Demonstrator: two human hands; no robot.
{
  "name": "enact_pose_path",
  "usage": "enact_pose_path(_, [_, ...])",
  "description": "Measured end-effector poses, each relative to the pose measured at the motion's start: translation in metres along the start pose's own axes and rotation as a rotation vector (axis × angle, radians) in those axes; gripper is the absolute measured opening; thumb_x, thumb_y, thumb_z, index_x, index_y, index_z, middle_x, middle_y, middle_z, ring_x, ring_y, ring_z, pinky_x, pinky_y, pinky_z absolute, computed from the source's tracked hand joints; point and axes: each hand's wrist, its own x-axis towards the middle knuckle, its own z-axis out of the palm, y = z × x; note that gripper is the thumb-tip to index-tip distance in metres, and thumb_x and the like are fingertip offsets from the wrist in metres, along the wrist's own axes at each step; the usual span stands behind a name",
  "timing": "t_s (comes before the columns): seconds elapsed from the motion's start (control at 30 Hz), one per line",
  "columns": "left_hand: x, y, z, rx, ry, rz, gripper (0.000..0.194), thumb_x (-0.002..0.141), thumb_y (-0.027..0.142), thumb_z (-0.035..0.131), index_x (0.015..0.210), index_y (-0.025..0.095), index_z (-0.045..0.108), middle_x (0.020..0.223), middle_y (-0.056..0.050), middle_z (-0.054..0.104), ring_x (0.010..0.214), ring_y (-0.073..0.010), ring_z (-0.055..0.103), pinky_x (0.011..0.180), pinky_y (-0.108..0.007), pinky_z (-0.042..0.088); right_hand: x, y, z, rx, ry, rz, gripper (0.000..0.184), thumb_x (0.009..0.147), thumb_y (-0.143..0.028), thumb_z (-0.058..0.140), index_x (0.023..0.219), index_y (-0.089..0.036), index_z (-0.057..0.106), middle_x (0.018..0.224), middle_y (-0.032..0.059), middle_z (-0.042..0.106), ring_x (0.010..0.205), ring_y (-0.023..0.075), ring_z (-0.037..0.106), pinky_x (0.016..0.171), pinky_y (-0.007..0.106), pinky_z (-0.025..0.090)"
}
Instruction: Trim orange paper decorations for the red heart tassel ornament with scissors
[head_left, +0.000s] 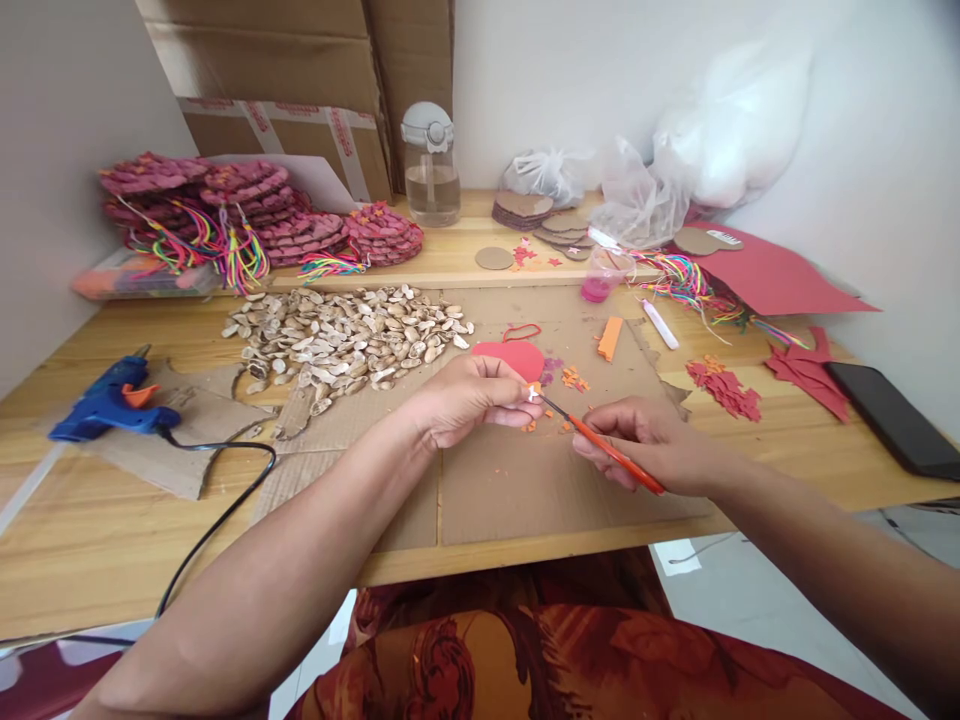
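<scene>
Over the cardboard mat [510, 490], my left hand [472, 400] pinches a small piece of paper [534, 392], white on the side I see with a bit of orange at its edge. My right hand [645, 440] is closed around orange-handled scissors [611, 452], whose tips reach the paper piece. Behind my left fingers lies a red paper disc [514, 358], partly covered. Small orange cutouts [575, 378] and purple bits [553, 368] are scattered beside it. An orange paper strip [610, 338] rests further back on the mat.
Peanut shells [352, 335] heap at left, near a blue glue gun [112, 400] with a trailing cord. A water bottle [432, 170] and stacked pink discs [262, 210] stand behind. Red paper pieces [724, 388] and a phone [900, 415] lie at right.
</scene>
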Motion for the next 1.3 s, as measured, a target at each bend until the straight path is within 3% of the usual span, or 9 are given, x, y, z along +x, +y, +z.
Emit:
enact_pose_path(0.4, [0.0, 0.001, -0.002, 0.013, -0.028, -0.008, 0.011, 0.069, 0.012, 0.075, 0.067, 0.008, 0.064, 0.075, -0.01, 0.072, 0.07, -0.0142, 0.069, 0.073, -0.027, 0.056, -0.005, -0.005, -0.003, -0.065, -0.023, -0.008, 0.03, 0.086, -0.039, 0.057, 0.067, -0.017, 0.05, 0.06, -0.0033, 0.045, 0.048, 0.0085, 0.041, 0.046, 0.024, 0.025])
enact_pose_path(0.83, [-0.001, -0.001, -0.001, 0.086, -0.055, -0.044, 0.008, 0.069, 0.006, 0.07, 0.066, 0.008, 0.063, 0.073, -0.009, 0.071, 0.066, -0.0128, 0.069, 0.071, -0.025, 0.056, -0.008, -0.025, -0.009, -0.243, -0.053, 0.068, 0.036, 0.085, -0.047, 0.057, 0.064, -0.018, 0.047, 0.055, -0.0042, 0.042, 0.048, 0.0078, 0.037, 0.045, 0.023, 0.022])
enact_pose_path(1.3, [0.003, -0.005, -0.006, 0.107, -0.086, -0.049, 0.01, 0.067, 0.011, 0.075, 0.069, 0.009, 0.066, 0.072, -0.007, 0.072, 0.068, -0.0124, 0.069, 0.07, -0.023, 0.056, -0.009, -0.024, -0.011, -0.206, -0.06, 0.131, 0.04, 0.082, -0.051, 0.059, 0.064, -0.019, 0.046, 0.057, -0.0043, 0.039, 0.046, 0.0069, 0.034, 0.044, 0.023, 0.022])
